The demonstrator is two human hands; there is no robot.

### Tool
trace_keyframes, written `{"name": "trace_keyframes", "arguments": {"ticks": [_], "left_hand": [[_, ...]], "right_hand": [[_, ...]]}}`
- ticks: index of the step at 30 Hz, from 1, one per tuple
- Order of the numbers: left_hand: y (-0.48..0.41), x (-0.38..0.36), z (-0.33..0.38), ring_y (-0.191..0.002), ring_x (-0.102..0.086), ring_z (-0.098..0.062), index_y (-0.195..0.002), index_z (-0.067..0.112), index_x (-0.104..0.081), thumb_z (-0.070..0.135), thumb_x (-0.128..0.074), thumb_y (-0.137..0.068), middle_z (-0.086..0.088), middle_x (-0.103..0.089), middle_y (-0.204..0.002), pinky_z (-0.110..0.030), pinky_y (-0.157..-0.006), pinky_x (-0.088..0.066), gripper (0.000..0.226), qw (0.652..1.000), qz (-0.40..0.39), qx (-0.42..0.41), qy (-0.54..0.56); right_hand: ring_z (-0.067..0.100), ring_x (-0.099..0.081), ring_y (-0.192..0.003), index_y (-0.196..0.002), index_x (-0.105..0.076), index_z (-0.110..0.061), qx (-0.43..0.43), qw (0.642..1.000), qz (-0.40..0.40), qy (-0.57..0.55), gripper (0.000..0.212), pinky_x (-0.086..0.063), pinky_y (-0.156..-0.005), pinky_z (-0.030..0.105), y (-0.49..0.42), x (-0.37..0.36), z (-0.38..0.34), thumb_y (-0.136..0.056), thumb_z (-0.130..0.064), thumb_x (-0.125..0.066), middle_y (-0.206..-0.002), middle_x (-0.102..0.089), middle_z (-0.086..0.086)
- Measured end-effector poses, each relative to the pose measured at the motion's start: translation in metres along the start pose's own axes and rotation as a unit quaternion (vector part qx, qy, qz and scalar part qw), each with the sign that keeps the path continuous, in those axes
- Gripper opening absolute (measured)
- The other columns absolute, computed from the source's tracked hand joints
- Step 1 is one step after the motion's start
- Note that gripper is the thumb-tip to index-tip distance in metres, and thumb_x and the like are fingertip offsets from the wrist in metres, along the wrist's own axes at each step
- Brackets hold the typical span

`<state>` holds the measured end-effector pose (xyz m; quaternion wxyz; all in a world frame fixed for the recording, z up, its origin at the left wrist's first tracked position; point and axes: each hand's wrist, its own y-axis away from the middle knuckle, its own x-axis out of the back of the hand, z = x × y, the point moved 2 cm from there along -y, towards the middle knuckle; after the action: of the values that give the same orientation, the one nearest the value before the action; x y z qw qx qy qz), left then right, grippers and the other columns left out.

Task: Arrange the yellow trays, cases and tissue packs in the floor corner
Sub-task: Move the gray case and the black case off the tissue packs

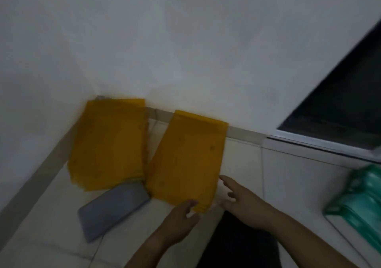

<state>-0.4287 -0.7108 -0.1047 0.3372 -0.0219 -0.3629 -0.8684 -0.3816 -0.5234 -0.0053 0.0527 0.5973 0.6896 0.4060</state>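
I have two stacks of yellow trays lying flat on the floor [243, 164], side by side in the corner. The left stack [108, 144] sits tucked into the corner itself, its far edge at the wall, its layered edges ragged. The right stack [185, 160] lies just beside it, tilted a little, far edge against the skirting. A flat grey case [112, 208] lies askew in front of the left stack, one end touching both stacks. A green tissue pack [358, 203] lies well apart, blurred.
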Motion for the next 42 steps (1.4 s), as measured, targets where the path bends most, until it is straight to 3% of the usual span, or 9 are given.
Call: {"name": "trace_keyframes", "arguments": {"ticks": [12,18,26,28,30,32,35,38,42], "left_hand": [[-0.044,-0.199,0.242,-0.126,-0.045,-0.003,-0.133,0.037,-0.047,0.04,-0.05,-0.096,0.015,-0.048,-0.14,-0.017,-0.094,-0.036,0.038,0.92,-0.189,-0.259,-0.225],[-0.059,-0.321,0.29,-0.125,-0.049,-0.009,-0.131,0.033,-0.051,0.037,-0.054,-0.093,0.009,-0.051,-0.138,-0.019,-0.095,-0.04,0.038,0.876,-0.254,-0.263,-0.315],[-0.119,-0.5,0.337,-0.124,-0.048,-0.013,-0.137,0.018,-0.048,0.024,-0.056,-0.094,0.001,-0.045,-0.141,-0.01,-0.084,-0.034,0.045,0.857,-0.289,-0.255,-0.342],[-0.143,-0.543,0.344,-0.107,-0.053,-0.014,-0.126,0.012,-0.056,0.016,-0.058,-0.091,0.001,-0.051,-0.119,-0.011,-0.069,-0.037,0.035,0.862,-0.289,-0.257,-0.327],[-0.17,-0.579,0.349,-0.097,-0.053,-0.014,-0.114,0.012,-0.053,0.016,-0.059,-0.088,0.001,-0.051,-0.115,-0.015,-0.073,-0.039,0.026,0.872,-0.266,-0.247,-0.329],[-0.2,-0.608,0.343,-0.109,-0.057,-0.021,-0.132,0.014,-0.041,0.03,-0.062,-0.086,-0.005,-0.051,-0.132,-0.03,-0.09,-0.048,0.054,0.877,-0.268,-0.219,-0.334],[-0.232,-0.635,0.326,-0.108,-0.06,-0.026,-0.13,0.016,-0.043,0.038,-0.066,-0.084,-0.006,-0.06,-0.123,-0.034,-0.085,-0.05,0.056,0.874,-0.268,-0.176,-0.365],[-0.248,-0.645,0.324,-0.099,-0.063,-0.026,-0.111,0.017,-0.058,0.038,-0.07,-0.08,-0.005,-0.066,-0.107,-0.032,-0.076,-0.05,0.039,0.873,-0.24,-0.176,-0.386],[-0.251,-0.653,0.326,-0.103,-0.061,-0.028,-0.113,0.013,-0.057,0.034,-0.072,-0.08,-0.009,-0.065,-0.111,-0.037,-0.086,-0.051,0.042,0.87,-0.241,-0.158,-0.4]], "right_hand": [[0.014,-0.036,-0.139,-0.15,-0.021,-0.036,-0.092,0.923,0.323,-0.186,0.069,-0.035,-0.102,0.023,0.149,0.118,0.202,-0.093,-0.034,-0.059,-0.155,-0.029,-0.008],[0.02,-0.039,-0.137,-0.151,-0.022,-0.031,-0.158,0.869,0.392,-0.258,0.071,-0.038,-0.103,0.03,0.22,0.147,0.329,-0.092,-0.032,-0.061,-0.158,-0.024,-0.006],[0.035,-0.056,-0.116,-0.151,-0.025,-0.021,-0.235,0.774,0.481,-0.337,0.07,-0.045,-0.09,0.039,0.24,0.188,0.484,-0.092,-0.02,-0.063,-0.142,-0.048,0.017],[0.035,-0.045,-0.13,-0.154,-0.015,-0.017,-0.245,0.741,0.508,-0.364,0.08,-0.042,-0.096,0.039,0.228,0.202,0.516,-0.091,-0.028,-0.064,-0.151,-0.036,0.016],[0.03,-0.035,-0.139,-0.154,-0.007,-0.018,-0.252,0.702,0.539,-0.391,0.094,-0.038,-0.105,0.039,0.211,0.213,0.544,-0.086,-0.042,-0.066,-0.158,-0.026,0.009],[0.025,-0.047,-0.128,-0.151,-0.012,-0.015,-0.25,0.668,0.549,-0.436,0.096,-0.046,-0.095,0.033,0.19,0.221,0.565,-0.081,-0.046,-0.069,-0.149,-0.038,0.006],[0.018,-0.063,-0.095,-0.13,-0.038,-0.005,-0.23,0.64,0.569,-0.463,0.07,-0.054,-0.067,0.019,0.158,0.226,0.584,-0.079,-0.036,-0.075,-0.124,-0.059,0.012],[0.023,-0.062,-0.106,-0.128,-0.039,-0.01,-0.242,0.618,0.579,-0.474,0.067,-0.054,-0.088,0.044,0.143,0.223,0.592,-0.078,-0.036,-0.077,-0.122,-0.061,0.01],[0.024,-0.056,-0.121,-0.141,-0.028,-0.018,-0.282,0.619,0.58,-0.449,0.078,-0.047,-0.099,0.048,0.143,0.223,0.59,-0.081,-0.038,-0.073,-0.136,-0.055,0.003]]}}
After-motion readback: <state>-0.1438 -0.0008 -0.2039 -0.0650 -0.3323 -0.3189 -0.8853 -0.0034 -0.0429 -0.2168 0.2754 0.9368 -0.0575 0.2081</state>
